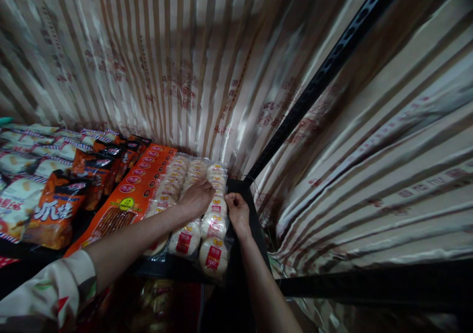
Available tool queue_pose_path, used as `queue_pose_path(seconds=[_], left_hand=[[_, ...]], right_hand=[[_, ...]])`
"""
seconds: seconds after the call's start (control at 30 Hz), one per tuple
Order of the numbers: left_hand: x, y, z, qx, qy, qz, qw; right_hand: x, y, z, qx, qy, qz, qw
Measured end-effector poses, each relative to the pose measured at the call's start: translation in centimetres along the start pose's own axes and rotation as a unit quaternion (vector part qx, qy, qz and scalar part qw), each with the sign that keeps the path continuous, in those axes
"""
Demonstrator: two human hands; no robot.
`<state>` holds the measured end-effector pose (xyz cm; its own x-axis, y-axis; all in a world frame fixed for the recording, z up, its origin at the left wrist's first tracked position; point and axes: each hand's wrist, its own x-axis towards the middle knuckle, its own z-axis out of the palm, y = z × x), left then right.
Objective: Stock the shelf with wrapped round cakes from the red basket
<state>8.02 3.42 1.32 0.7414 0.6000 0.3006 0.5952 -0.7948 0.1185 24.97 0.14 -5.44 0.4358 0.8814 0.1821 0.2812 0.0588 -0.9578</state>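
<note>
Three rows of round, pale buns or pastries in clear film lie side by side on the dark shelf, some with red labels. My left hand (197,198) reaches over the middle row (185,239), its fingers bent together at the left edge of the right-hand row. On the other side, my right hand (238,212) pinches with thumb and forefinger at the right edge of that pastry pack (214,257). What film the fingertips hold is too dim to see clearly. The pack lies flat between both hands.
Left of the rows lies an orange snack sheet (127,187), then orange-and-black snack bags (55,215) and white-wrapped packets (22,195). A black slotted post (295,114) rises at the shelf's (258,244) back right corner. Striped curtain (177,52) hangs behind and right. Packaged goods (158,298) sit below.
</note>
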Motion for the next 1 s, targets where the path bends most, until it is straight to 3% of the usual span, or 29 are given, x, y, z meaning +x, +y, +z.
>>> queue_pose_path(seconds=[0.23, 0.57, 0.7, 1.0], left_hand=[[-1.0, 0.5, -0.2, -0.002, -0.023, 0.057, 0.998], [-1.3, 0.7, -0.5, 0.045, -0.063, 0.044, 0.996], [-1.4, 0.9, -0.3, 0.059, -0.063, 0.042, 0.995], [-1.4, 1.0, 0.0, 0.048, -0.061, 0.023, 0.997]], right_hand=[[-0.8, -0.6, 0.4, -0.028, 0.029, -0.006, 0.999], [-1.0, -0.4, -0.1, -0.04, 0.022, -0.002, 0.999], [-1.9, -1.1, -1.5, -0.114, 0.037, 0.015, 0.993], [-4.6, -1.6, -3.9, -0.208, -0.044, 0.044, 0.976]])
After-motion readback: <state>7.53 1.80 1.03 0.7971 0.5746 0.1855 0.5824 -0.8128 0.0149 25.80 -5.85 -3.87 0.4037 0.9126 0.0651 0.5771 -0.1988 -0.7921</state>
